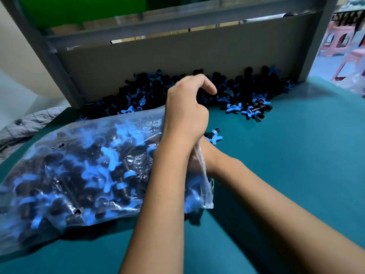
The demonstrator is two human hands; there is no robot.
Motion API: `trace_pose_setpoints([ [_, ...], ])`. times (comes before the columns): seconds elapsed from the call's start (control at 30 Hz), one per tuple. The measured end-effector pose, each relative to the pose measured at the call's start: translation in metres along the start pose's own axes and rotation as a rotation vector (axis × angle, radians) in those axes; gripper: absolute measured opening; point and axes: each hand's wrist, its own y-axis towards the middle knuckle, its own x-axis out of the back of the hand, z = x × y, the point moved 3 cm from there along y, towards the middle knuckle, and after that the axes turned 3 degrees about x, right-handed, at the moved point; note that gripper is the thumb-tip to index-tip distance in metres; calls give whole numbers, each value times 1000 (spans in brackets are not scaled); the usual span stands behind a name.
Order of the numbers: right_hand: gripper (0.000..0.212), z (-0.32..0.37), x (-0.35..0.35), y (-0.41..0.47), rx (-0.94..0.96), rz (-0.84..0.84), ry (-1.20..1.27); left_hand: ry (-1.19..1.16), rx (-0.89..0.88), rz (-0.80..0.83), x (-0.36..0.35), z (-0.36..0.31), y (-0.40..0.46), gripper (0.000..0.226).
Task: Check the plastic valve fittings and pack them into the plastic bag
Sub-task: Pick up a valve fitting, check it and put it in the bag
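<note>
The green table (pixel 296 155) is carrying everything, and along its far edge a long heap of loose valve fittings (pixel 197 89) is lying against the grey back panel (pixel 177 62), stretching left to right beyond both hands. Nearer the person, the plastic bag (pixel 69 175) is lying on its side, well filled with black and blue fittings, its long axis running from the near left corner up toward the middle, so its mouth is facing right, toward the hands. The left hand (pixel 185 111) is reaching across over the mouth end, fingers curled and gathering the film at the top edge, with the forefinger hooked free above the heap. The right hand (pixel 199 155) is lying lower, mostly hidden beneath the left forearm and the film; whether its fingers are closed on anything cannot be told, though a twisted tail of bag film is hanging down just in front of its wrist. One single fitting (pixel 214 135) is showing just right of the hands, beside the mouth; whether it is being held or resting on the table is unclear. Judging from this, that single piece is nearest the right hand and needs to travel leftward into the opening, while the heap is lying farther off, beyond the left hand.
</note>
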Motion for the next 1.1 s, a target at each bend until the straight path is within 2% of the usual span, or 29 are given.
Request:
trace_pose_setpoints([
  [0.07,33,12,3,1,6,41,-40,55,42,59,-7,5,-2,64],
  [0.13,20,16,12,-2,32,-69,74,94,84,88,-10,11,-4,62],
  [0.17,13,13,18,-3,34,-178,81,97,108,98,-12,14,-5,59],
  [0.23,11,-5,29,-6,-17,-350,-124,81,169,132,-13,21,-6,52],
  [0.27,14,-17,34,-8,-66,-382,-244,83,200,153,-14,24,-6,50],
  [0.3,16,-29,39,-11,-141,-345,-372,99,224,173,-16,27,-8,48],
  [0.37,29,-53,43,-20,-285,-142,-549,136,250,188,-20,33,-11,44],
  [0.43,45,-71,45,-32,-370,14,-581,148,261,161,-22,36,-12,41],
  [0.5,43,-78,50,-41,-368,-26,-550,138,226,90,-21,33,-10,38],
  [0.6,31,-84,63,-52,-352,-192,-511,127,95,-24,-18,23,-6,36],
  [0.67,21,-85,68,-58,-328,-266,-449,38,53,-45,-20,16,-6,36],
  [0.73,7,-84,71,-63,-305,-387,-362,-62,43,2,-25,13,-6,37],
  [0.8,19,-83,74,-66,-327,-554,-241,-80,67,104,-33,15,-8,35],
  [0.87,34,-84,76,-69,-359,-657,24,-49,117,227,-45,21,-13,30],
  [0.93,39,-84,73,-70,-349,-648,217,-21,165,316,-56,29,-19,26],
  [1.1,45,-86,74,-71,-287,-585,240,-90,323,439,-64,37,-26,19],
])
